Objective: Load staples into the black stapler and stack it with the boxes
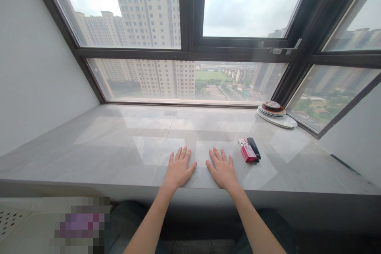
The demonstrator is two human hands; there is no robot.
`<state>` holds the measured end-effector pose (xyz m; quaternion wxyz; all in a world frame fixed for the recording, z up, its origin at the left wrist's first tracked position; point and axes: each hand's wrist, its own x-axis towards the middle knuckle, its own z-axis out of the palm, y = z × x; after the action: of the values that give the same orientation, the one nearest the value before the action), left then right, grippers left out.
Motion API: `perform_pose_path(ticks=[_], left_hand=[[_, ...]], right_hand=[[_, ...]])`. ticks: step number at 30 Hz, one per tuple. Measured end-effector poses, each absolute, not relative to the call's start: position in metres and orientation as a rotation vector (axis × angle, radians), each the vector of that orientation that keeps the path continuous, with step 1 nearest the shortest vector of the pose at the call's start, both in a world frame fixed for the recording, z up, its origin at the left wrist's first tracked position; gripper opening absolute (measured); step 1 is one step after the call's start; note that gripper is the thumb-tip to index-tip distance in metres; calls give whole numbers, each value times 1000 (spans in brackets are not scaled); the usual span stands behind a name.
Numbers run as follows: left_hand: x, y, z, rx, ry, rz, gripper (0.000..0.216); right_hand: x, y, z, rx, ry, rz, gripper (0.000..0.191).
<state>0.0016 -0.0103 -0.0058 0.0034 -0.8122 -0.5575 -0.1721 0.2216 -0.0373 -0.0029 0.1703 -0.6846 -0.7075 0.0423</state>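
Note:
My left hand (179,168) lies flat on the grey tiled windowsill (98,151), fingers spread and nothing in it. Beside it, a short gap to the right, my right hand (222,170) also rests palm down with its fingers apart. To the right of that hand lies a small pink and white box (247,151). A black stapler (254,149) sits right against the box's far right side. Neither hand touches the box or the stapler.
At the back right corner stands a stack of plates (272,111) beside the window frame (293,79). A thin dark strip (345,164) lies along the right wall. The sill's front edge (119,186) runs below my wrists. A pixelated patch (80,224) covers something at lower left.

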Motion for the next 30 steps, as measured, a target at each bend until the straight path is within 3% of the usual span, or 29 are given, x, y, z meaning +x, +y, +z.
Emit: perform_pose_path(ticks=[7,11,16,23,30], left_hand=[[-4,-9,-3,-2593,-1771,-522,63],[-3,-8,-6,-2589,-1752,-550,61],[-1,-9,-6,-2569,-1726,-626,58],[8,-17,17,-2599,-1808,-934,45],[36,-21,32,-2375,-2109,-1030,59]], right_hand=[[280,-31,23,-1437,-1502,472,50],[375,-11,48,-1763,-1243,259,60],[429,3,49,-1880,-1298,615,50],[345,-2,22,-1720,-1401,799,59],[201,10,11,-1577,-1459,640,52]])
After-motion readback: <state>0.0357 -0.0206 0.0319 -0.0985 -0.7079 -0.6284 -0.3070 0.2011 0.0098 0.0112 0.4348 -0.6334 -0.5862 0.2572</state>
